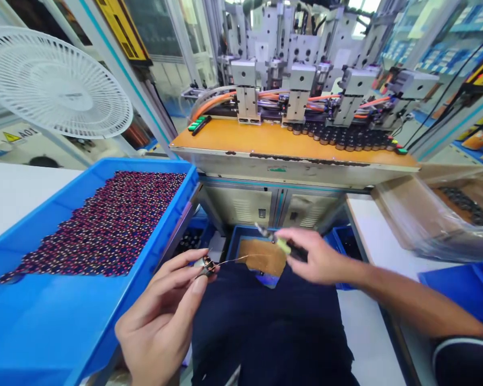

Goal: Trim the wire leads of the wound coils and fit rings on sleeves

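My left hand (167, 316) pinches a small metal part with copper windings (206, 264) between thumb and fingertips. A thin copper wire (235, 259) runs from that part to the right, over my lap. To the right of it, my right hand (312, 254) is closed round a hand tool with black and yellow-green grips (292, 250). The tool's metal tip points up and left, slightly blurred, apart from the part.
At left, a blue tray (84, 316) holds many small round parts under a white fan (56, 83). Ahead, a machine stands over an orange bench (225, 136) with rows of black cylinders. A plastic-lined box (410, 214) sits at right, beside a blue bin (462, 287).
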A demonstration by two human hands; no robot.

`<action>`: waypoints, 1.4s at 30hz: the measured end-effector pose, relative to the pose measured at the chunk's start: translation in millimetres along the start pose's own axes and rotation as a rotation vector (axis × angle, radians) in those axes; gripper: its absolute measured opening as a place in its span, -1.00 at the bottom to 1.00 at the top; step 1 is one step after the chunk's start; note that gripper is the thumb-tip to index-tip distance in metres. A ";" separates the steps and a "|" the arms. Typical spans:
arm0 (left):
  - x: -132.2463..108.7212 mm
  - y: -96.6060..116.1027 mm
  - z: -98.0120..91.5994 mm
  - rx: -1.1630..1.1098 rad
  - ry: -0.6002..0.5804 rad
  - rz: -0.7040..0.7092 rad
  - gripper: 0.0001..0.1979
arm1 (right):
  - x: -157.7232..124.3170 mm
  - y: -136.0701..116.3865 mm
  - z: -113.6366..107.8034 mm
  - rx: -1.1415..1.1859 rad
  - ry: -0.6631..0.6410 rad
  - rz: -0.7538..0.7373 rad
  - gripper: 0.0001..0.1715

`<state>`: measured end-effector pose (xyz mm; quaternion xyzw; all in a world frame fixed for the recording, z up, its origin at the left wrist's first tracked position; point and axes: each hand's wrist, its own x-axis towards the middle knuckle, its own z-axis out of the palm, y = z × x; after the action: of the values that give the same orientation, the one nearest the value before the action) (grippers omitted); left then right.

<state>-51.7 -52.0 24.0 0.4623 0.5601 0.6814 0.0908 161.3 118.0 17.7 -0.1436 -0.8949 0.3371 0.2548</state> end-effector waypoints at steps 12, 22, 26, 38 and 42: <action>-4.4 6.3 3.3 0.065 -0.041 0.026 -0.75 | -11.0 -46.4 44.3 0.538 -0.129 -0.002 -0.31; -5.8 8.8 2.9 0.066 -0.048 0.014 -0.73 | -12.4 -48.3 50.4 0.771 -0.119 0.052 -0.32; -6.1 9.4 3.9 0.062 -0.047 0.005 -0.74 | -10.9 -49.7 50.7 0.776 -0.099 0.031 -0.35; -5.0 10.6 3.1 0.079 -0.052 0.027 -0.74 | -10.4 -52.8 46.7 0.738 -0.101 0.048 -0.53; -4.5 10.0 3.5 0.075 -0.063 0.038 -0.72 | -9.9 -54.7 44.4 0.746 -0.124 0.085 -0.55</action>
<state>-42.7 -56.0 29.9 0.4971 0.5732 0.6467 0.0782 140.3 50.2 22.6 -0.0574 -0.7177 0.6581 0.2205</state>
